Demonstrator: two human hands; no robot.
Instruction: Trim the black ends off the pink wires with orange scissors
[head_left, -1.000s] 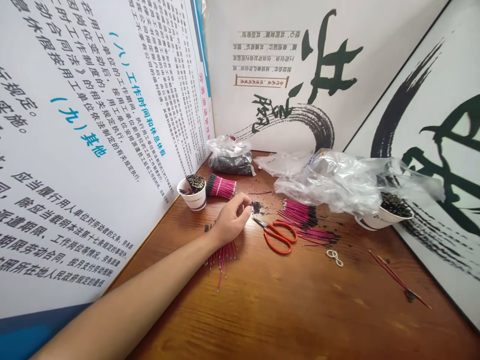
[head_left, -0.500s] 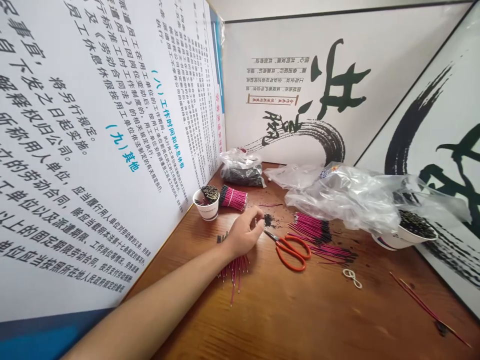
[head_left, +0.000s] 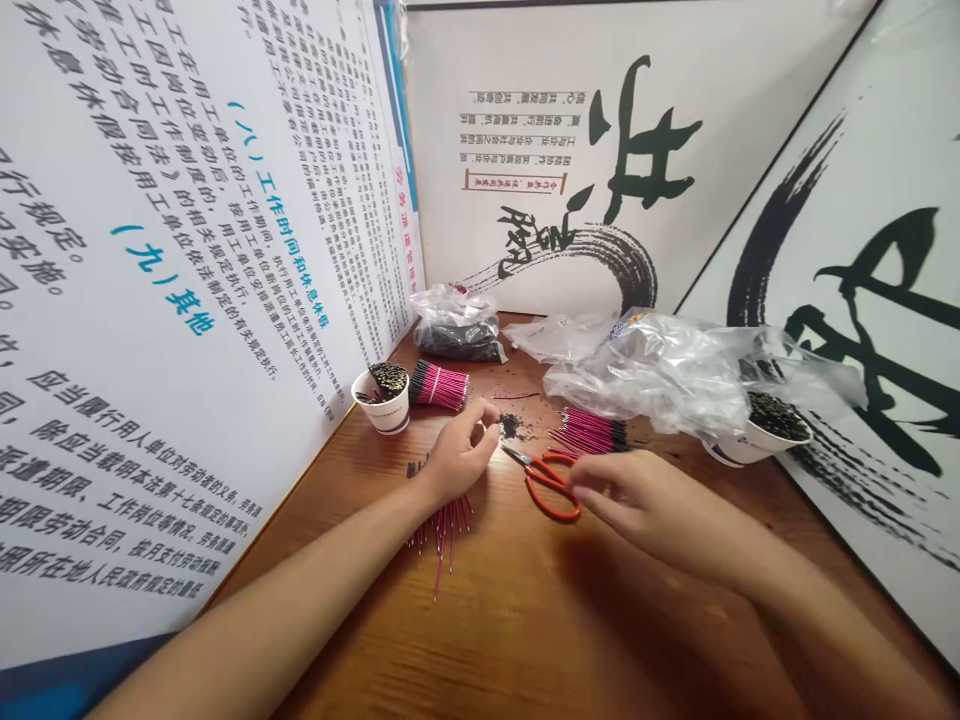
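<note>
My left hand (head_left: 459, 460) rests on the table with thumb and fingertips pinched together. Whatever they may hold is too small or hidden to make out. Just past the fingertips lie small black scraps (head_left: 511, 427). Under the wrist is a loose bunch of pink wires (head_left: 451, 530) with dark ends, partly covered by the arm. Orange-handled scissors (head_left: 532, 472) lie between the hands, blades toward the left hand. My right hand (head_left: 637, 497) is at the scissors' right handle loop, thumb and fingers somewhat apart; whether it touches the loop is unclear.
A paper cup (head_left: 384, 412) of dark-tipped wires stands at left, beside a tied wire bundle (head_left: 441, 385). More pink wires (head_left: 589, 430) lie beyond the scissors. Clear plastic bags (head_left: 645, 365) partly cover another cup (head_left: 739, 447). A bag of black pieces (head_left: 459, 340) sits at the back.
My right hand has come in from the right to the scissors, hiding some wires there. My left hand keeps its pinch beside the scraps. The view has shifted to the right.
</note>
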